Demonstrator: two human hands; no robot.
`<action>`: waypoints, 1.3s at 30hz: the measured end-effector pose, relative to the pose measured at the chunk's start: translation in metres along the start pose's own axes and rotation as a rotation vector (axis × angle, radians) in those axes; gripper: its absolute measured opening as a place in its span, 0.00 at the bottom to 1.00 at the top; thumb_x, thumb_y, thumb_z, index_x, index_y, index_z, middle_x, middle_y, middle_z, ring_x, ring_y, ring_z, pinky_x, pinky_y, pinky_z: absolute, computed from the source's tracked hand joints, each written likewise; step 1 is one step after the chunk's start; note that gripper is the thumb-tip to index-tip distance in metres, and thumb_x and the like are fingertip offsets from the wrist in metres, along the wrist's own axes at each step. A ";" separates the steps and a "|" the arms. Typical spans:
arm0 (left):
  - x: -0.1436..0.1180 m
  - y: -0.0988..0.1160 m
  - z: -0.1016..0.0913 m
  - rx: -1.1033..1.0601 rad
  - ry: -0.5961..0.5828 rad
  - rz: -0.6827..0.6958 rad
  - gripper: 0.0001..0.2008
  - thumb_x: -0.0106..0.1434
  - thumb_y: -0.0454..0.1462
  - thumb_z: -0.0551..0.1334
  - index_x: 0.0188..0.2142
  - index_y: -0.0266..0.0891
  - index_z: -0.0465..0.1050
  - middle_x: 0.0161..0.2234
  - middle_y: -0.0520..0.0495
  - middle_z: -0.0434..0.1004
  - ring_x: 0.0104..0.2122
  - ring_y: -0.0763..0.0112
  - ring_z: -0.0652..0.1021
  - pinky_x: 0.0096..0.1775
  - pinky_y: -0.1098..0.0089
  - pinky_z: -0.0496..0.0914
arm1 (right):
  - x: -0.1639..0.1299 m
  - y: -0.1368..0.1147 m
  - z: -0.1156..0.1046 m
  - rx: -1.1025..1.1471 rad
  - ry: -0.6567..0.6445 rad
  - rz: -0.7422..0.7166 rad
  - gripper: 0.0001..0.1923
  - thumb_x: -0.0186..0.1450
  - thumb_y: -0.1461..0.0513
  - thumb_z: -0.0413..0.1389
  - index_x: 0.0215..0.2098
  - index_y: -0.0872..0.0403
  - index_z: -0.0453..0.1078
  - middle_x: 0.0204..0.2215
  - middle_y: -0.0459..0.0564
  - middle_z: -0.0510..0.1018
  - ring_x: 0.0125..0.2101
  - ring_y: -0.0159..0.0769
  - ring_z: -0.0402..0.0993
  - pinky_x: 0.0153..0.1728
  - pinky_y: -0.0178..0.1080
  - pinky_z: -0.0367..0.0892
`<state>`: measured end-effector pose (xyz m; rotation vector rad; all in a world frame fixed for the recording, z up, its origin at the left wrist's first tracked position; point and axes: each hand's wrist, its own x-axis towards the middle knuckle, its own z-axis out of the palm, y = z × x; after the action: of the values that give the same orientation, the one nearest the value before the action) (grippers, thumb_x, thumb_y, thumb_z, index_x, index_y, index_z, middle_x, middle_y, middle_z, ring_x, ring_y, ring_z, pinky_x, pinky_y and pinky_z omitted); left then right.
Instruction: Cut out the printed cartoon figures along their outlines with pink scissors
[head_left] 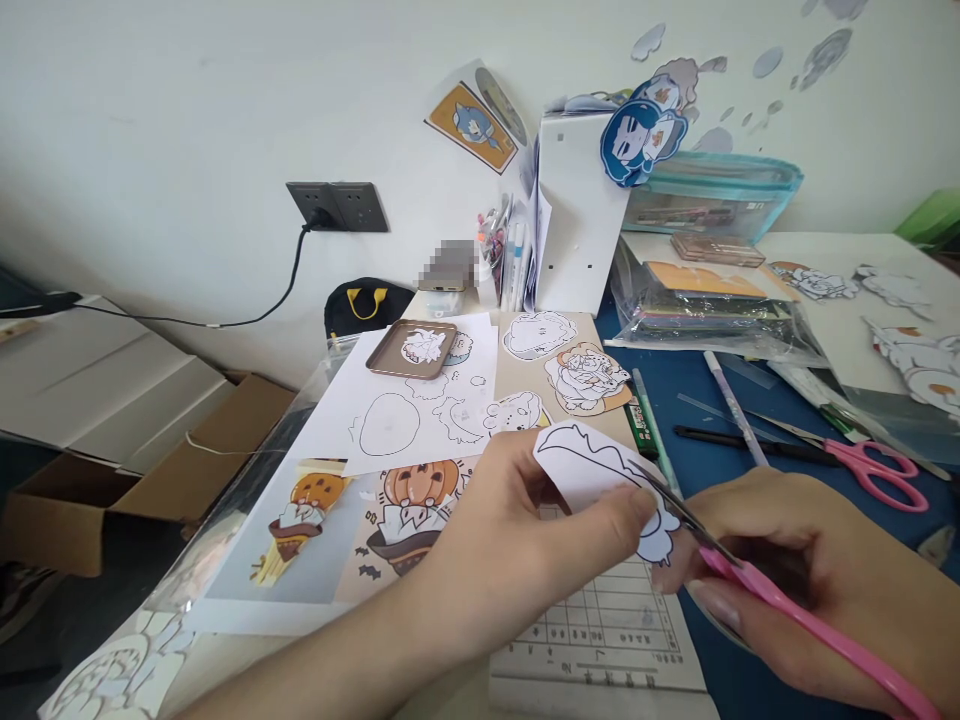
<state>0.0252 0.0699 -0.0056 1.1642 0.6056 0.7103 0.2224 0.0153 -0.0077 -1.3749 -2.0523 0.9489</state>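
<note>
My left hand (547,510) pinches a white paper drawing (585,465) with black outlines, thumb on top and fingers beneath. My right hand (810,580) is closed around pink-handled scissors (757,590). Their dark blades reach left across the paper's right edge, close to my left thumb. Part of the outlined shape hangs below the blades. Under both hands lies an open booklet (600,640) with printed tables. Just beyond the paper, several cut-out drawings (589,375) lie on a beige sheet.
A second pair of pink scissors (874,465) lies on the blue mat at right, beside pens and a black tool (750,445). A small brown tray (411,350) holds a cutout. Behind stand a white file holder (577,210) and a clear pouch (712,310). Cardboard boxes (150,460) are at left.
</note>
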 end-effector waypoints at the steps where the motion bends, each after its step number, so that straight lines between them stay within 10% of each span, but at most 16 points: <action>1: 0.001 0.001 0.000 -0.002 0.010 -0.006 0.03 0.62 0.33 0.64 0.32 0.38 0.76 0.29 0.52 0.77 0.30 0.74 0.75 0.32 0.77 0.68 | 0.000 0.000 0.000 -0.017 0.005 -0.007 0.16 0.54 0.70 0.50 0.29 0.45 0.74 0.15 0.40 0.74 0.14 0.33 0.70 0.13 0.32 0.66; 29: 0.007 0.010 0.002 0.078 -0.099 -0.038 0.05 0.62 0.33 0.61 0.29 0.35 0.73 0.26 0.50 0.68 0.30 0.70 0.68 0.34 0.70 0.63 | 0.000 0.008 -0.012 -0.162 -0.117 0.045 0.12 0.55 0.70 0.53 0.27 0.50 0.76 0.17 0.43 0.73 0.16 0.31 0.66 0.17 0.31 0.61; 39: 0.007 0.006 0.009 -0.119 0.111 0.090 0.06 0.61 0.34 0.65 0.27 0.36 0.74 0.24 0.53 0.71 0.24 0.78 0.67 0.25 0.77 0.61 | 0.011 -0.004 0.008 0.047 0.141 0.004 0.07 0.54 0.68 0.54 0.24 0.50 0.70 0.13 0.37 0.60 0.13 0.27 0.54 0.14 0.29 0.55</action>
<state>0.0355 0.0710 0.0023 1.0515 0.5983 0.8815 0.2100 0.0217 -0.0099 -1.3809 -1.9126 0.8702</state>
